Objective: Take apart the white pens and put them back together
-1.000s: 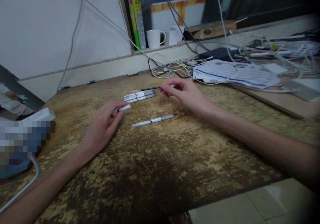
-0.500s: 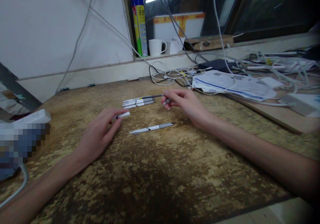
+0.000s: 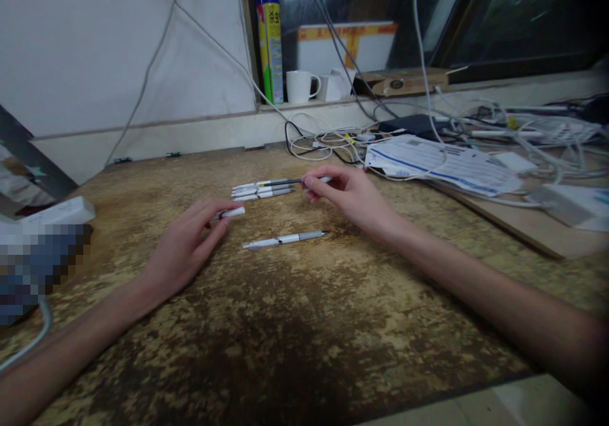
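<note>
My left hand [image 3: 188, 231] pinches a white pen barrel [image 3: 235, 212] between thumb and fingers, its end pointing right. My right hand [image 3: 349, 196] is closed on a thin dark pen refill [image 3: 288, 182], which reaches left from the fingertips over the row of pens. A small pale pen piece [image 3: 326, 179] shows behind those fingers; whether it is around the refill I cannot tell. One white pen with a grey grip [image 3: 285, 239] lies on the table between and below my hands. Several similar pens [image 3: 259, 194] lie side by side beyond it.
The worn wooden table [image 3: 266, 324] has tangled cables [image 3: 318, 144] at the back. Printed papers [image 3: 442, 160] and a white box-shaped item [image 3: 571, 201] lie right. A power strip [image 3: 59, 212] is left. A white mug [image 3: 299, 87] and spray can [image 3: 270, 45] stand on the sill.
My right hand has shifted slightly left and the refill now runs from its fingertips. The pale piece has turned to show behind the fingers. My left hand keeps hold of the barrel.
</note>
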Demonstrator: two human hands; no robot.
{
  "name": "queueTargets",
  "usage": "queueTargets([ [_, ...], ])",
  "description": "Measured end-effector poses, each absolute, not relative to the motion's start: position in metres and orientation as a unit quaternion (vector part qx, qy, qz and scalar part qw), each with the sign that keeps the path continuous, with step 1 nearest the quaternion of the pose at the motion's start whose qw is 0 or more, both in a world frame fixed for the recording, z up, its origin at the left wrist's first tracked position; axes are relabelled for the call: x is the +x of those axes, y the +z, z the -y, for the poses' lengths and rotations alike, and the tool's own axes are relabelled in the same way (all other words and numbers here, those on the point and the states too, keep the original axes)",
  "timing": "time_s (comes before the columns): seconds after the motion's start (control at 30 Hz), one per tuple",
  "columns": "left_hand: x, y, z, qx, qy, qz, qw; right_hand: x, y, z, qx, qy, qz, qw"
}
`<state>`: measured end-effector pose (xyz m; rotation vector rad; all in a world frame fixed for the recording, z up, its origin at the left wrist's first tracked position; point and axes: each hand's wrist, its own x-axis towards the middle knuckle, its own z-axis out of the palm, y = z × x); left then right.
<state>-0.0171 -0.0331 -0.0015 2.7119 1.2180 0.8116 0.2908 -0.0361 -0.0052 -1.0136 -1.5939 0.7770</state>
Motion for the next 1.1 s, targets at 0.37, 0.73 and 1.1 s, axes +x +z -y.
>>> queueTargets([
  [0.37, -0.018, -0.002, 0.034, 0.88, 0.261, -0.395, 0.023, 0.288, -0.007, 0.037, -0.433, 0.315, 0.67, 0.514],
  [0.73, -0.019, 0.0, 0.032, 0.881, 0.268, -0.39, 0.022, 0.286, 0.001, 0.04, -0.446, 0.316, 0.641, 0.54],
  [1.1, -0.018, -0.001, 0.031, 0.877, 0.268, -0.398, 0.031, 0.284, 0.003, 0.043, -0.443, 0.361, 0.617, 0.541],
])
